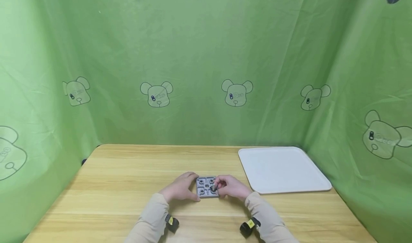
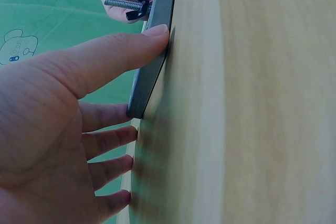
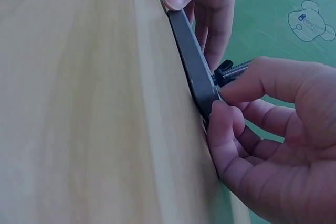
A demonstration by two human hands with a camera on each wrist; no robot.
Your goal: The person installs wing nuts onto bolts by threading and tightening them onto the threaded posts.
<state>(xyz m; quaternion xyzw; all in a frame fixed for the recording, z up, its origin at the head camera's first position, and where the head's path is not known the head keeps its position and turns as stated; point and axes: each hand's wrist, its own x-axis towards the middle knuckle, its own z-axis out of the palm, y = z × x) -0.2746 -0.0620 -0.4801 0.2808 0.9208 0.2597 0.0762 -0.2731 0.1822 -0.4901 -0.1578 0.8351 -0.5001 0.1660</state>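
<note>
A grey square plate [image 1: 207, 196] with grooves and round holes lies on the wooden table. From its near right part rises a threaded bolt [image 2: 122, 2] carrying a black wing nut [image 2: 138, 7]. My left hand [image 1: 181, 188] spans the plate's left side, its thumb [image 2: 131, 48] along the near edge and index fingertip at the far left corner; the other fingers rest spread beyond. My right hand [image 1: 232, 186] bends its fingers at the bolt, index fingertip right by the wing nut. The right thumb [image 3: 220, 129] is at the plate's right corner. Between those fingertips the bolt's base is partly hidden.
A white tray [image 1: 283, 169] sits at the table's right rear. The wooden table [image 1: 128, 164] stretches around the plate on every side. Green curtains [image 1: 199, 57] printed with bear heads enclose the back and both sides. Each wrist wears a strapped black camera [image 1: 172, 224].
</note>
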